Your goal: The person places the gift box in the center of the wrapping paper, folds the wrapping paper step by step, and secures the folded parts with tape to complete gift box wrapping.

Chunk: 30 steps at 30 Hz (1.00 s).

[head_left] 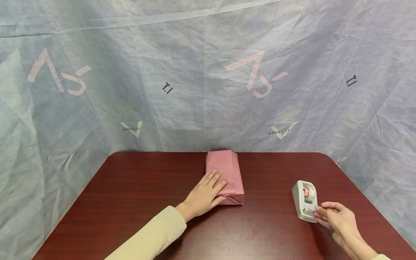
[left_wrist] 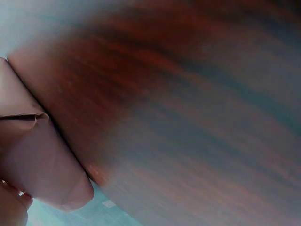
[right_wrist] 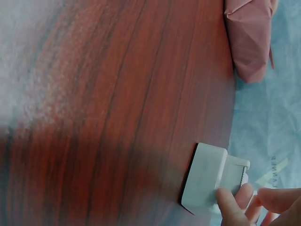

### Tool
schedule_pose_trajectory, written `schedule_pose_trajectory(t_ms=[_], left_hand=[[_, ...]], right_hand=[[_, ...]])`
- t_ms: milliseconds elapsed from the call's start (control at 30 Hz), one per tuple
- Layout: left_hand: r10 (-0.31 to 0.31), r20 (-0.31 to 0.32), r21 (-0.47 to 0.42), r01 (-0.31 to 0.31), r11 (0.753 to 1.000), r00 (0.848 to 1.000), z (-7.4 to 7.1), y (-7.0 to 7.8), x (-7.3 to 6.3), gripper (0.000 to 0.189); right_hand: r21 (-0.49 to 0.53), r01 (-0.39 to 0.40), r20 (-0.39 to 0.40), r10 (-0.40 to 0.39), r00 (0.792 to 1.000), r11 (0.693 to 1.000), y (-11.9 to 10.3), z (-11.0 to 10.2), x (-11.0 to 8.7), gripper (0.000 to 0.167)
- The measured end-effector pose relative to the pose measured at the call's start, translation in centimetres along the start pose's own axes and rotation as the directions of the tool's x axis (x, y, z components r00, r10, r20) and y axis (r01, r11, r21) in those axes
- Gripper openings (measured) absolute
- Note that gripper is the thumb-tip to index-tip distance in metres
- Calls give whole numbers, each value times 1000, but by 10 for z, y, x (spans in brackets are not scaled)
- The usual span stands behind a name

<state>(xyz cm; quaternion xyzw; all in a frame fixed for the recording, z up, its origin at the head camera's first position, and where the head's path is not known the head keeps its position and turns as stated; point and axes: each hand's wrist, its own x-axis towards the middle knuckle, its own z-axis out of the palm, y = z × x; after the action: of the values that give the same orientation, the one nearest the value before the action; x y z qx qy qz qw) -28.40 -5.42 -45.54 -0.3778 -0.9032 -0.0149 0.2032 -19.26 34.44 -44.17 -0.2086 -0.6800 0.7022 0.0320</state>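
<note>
A box-shaped package [head_left: 224,166] wrapped in pink paper lies on the table, left of the tape dispenser. My left hand [head_left: 202,195] rests on its near left part, fingers extended over the top and the thumb by the near end. In the left wrist view, the folded paper end of the package [left_wrist: 42,160] shows, with part of the hand [left_wrist: 13,207] at the corner. The light grey tape dispenser [head_left: 300,206] carries a roll with an orange core. At its cutter, my right hand [head_left: 341,221] pinches the tape end between thumb and fingers; the clear tape itself is barely visible.
The dark red wooden table [head_left: 146,187] has rounded far corners. A grey-blue printed cloth [head_left: 195,65] hangs behind it and along both sides. The dispenser stands on the right part of the table, apart from the package.
</note>
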Motion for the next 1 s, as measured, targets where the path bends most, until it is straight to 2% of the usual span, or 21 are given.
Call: schedule_pose_trajectory(t_ms=[167, 300, 533, 667, 800, 1000], left_hand=[[10, -24, -12, -10, 1000, 1000, -1, 0, -1, 52], [5, -8, -16, -5, 1000, 1000, -2, 0, 0, 52], [3, 0, -14, -3, 1000, 1000, -3, 0, 0, 53], [1, 2, -19, -1, 1000, 1000, -3, 0, 0, 52], [-1, 9, -16, 1, 1000, 1000, -3, 0, 0, 52], [-1, 11, -3, 1, 1000, 1000, -3, 0, 0, 53]], right_hand=[[-57, -25, 43, 27, 999, 998, -7, 2, -8, 18], [-81, -57, 109, 66, 992, 995, -17, 3, -18, 18], [-99, -46, 163, 62, 985, 994, -17, 3, -24, 15], [-117, -88, 143, 104, 984, 989, -15, 2, -21, 10], [-150, -147, 112, 165, 980, 978, -13, 4, -19, 13], [-177, -197, 138, 222, 965, 964, -10, 2, -19, 15]])
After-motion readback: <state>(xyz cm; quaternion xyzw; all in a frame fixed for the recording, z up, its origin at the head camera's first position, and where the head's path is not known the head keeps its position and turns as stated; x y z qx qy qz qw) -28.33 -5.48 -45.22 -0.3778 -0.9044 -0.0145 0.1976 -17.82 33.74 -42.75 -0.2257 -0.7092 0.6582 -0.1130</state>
